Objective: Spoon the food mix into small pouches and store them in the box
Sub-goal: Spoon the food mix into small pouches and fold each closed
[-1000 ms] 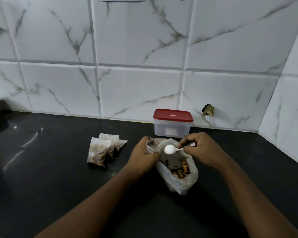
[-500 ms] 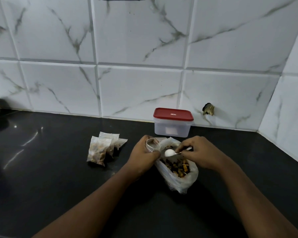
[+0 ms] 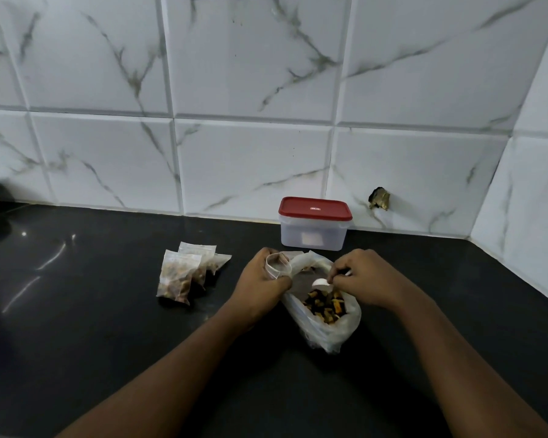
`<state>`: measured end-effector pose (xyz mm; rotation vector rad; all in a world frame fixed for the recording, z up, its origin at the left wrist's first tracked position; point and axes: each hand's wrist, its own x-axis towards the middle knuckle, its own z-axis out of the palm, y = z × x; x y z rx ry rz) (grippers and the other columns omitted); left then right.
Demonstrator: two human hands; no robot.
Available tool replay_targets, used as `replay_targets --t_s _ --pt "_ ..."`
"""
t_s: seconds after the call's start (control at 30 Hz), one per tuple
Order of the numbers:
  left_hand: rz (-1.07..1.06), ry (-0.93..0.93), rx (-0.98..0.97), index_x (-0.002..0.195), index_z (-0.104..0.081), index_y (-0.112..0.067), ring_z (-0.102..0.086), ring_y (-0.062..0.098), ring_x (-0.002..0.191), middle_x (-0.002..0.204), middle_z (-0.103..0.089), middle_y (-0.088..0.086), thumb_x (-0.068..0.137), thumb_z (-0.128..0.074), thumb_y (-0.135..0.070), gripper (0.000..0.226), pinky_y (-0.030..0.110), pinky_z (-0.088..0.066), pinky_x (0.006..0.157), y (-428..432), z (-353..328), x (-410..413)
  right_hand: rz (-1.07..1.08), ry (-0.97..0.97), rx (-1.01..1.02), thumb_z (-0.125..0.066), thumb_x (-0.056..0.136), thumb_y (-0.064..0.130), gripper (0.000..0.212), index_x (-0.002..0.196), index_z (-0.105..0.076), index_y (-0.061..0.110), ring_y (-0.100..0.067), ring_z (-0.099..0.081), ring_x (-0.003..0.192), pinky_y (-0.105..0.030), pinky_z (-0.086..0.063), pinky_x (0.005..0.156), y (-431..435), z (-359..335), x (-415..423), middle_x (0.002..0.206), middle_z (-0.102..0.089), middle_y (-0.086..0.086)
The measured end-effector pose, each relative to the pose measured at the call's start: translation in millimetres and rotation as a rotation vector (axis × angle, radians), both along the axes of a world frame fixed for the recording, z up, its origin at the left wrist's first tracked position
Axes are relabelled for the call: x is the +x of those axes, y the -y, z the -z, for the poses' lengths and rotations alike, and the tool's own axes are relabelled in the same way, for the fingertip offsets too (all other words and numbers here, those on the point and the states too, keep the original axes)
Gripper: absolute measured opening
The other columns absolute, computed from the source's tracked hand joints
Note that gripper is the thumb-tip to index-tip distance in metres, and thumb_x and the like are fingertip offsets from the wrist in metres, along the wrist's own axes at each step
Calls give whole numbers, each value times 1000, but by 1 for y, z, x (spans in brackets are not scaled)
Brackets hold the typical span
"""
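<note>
While both forearms reach in from the near edge, the left hand (image 3: 260, 279) sits curled, its fingers (image 3: 280, 281) wrapped round the neck of a small pouch (image 3: 277, 265) and holding its mouth open and upward. The right hand (image 3: 370, 279) arches knuckles-up over the large bag (image 3: 326, 330), its fingers (image 3: 339, 273) pinching the handle of a white spoon (image 3: 321, 282). The spoon's bowl lies just left of those fingertips, above the food mix (image 3: 325, 303) and near the pouch mouth. Whether it carries anything cannot be told.

Well left of the left fingers, a few filled pouches (image 3: 179, 273) lie overlapping, thin crinkled clear plastic over brownish pieces. The held pouch is the same clear film. The large bag is thin translucent plastic, slumped, its rim pushed open below the right fingers. The mix inside is dark and orange chunks. Beyond both sets of fingers stands the box (image 3: 314, 237), a translucent rectangle with rounded corners, its red lid (image 3: 315, 208) on.

The desk (image 3: 108, 343) is dark polished stone, with streaks of reflected light at the left. Behind it rises a wall (image 3: 250, 74) of white tiles veined grey like marble, turning a corner at the right. A small brassy fitting (image 3: 379, 199) sits in the wall right of the box.
</note>
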<state>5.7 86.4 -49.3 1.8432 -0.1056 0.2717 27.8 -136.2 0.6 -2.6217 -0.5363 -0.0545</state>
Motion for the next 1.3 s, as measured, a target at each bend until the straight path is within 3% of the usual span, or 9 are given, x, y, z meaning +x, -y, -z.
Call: replay_targets --t_s 0.2,0.3,0.37,0.47,0.8,0.9,1.03,1.17,1.3 --pt "4 2 -2 105 -64 -18 -70 26 95 103 -71 8 80 -70 0 31 54 -59 89 0 -1 -1 -12 -213 307 -66 94 10 18 90 -83 17 -7 -76 81 -28 -59 82 -12 7 -1 87 -80 3" --pt "6 -3 -5 105 -64 -19 -70 26 96 104 -70 7 81 -70 0 31 53 -60 89 0 1 -1 69 -415 529 -62 96 6 17 98 -79 5 -11 -57 50 -23 -45 54 -9 12 3 89 -81 -10" --pt "6 -3 -5 105 -64 -20 -70 25 96 103 -70 6 81 -70 0 31 52 -60 89 0 0 -1 126 -538 664 -60 97 3 17 103 -75 -2 -6 -37 45 -18 -28 42 -4 12 7 93 -79 -21" --pt "16 -10 -10 106 -64 -20 -70 23 96 104 -70 5 81 -70 -1 31 52 -60 90 0 -1 -3 152 -649 839 -57 95 -3 20 108 -71 -10 -4 -36 43 -14 -23 34 1 16 13 99 -76 -29" --pt "18 0 -21 107 -63 -19 -70 19 94 103 -71 3 81 -71 1 34 47 -60 90 1 -2 -3 -3 -513 1178 -56 96 -7 20 108 -70 -11 -7 -39 49 -16 -27 41 -6 6 6 102 -73 -33" --pt "30 4 -28 107 -63 -21 -70 20 94 101 -71 3 80 -72 -1 34 47 -59 89 0 -1 -2 -84 -364 1065 -61 98 -2 20 105 -78 3 -11 -47 57 -19 -35 48 -17 6 -3 105 -76 -23" --pt "26 20 -40 105 -61 -16 -66 17 89 103 -68 7 80 -74 1 33 43 -59 85 1 1 0 -196 -131 547 -70 96 7 25 107 -83 25 5 -68 93 -13 -53 77 -26 10 -12 109 -77 16" --pt "35 21 -51 110 -62 -20 -69 19 96 105 -70 4 81 -73 2 38 42 -58 88 0 1 0 -146 -82 707 -72 95 6 24 103 -83 26 -1 -71 100 -21 -58 82 -26 7 -11 107 -78 12" --pt "25 31 -7 107 -62 -17 -65 15 92 105 -67 2 80 -74 2 36 33 -57 80 1 1 1 -169 -55 467 -71 94 7 28 103 -83 30 4 -68 104 -14 -55 84 -25 7 -10 106 -77 21"
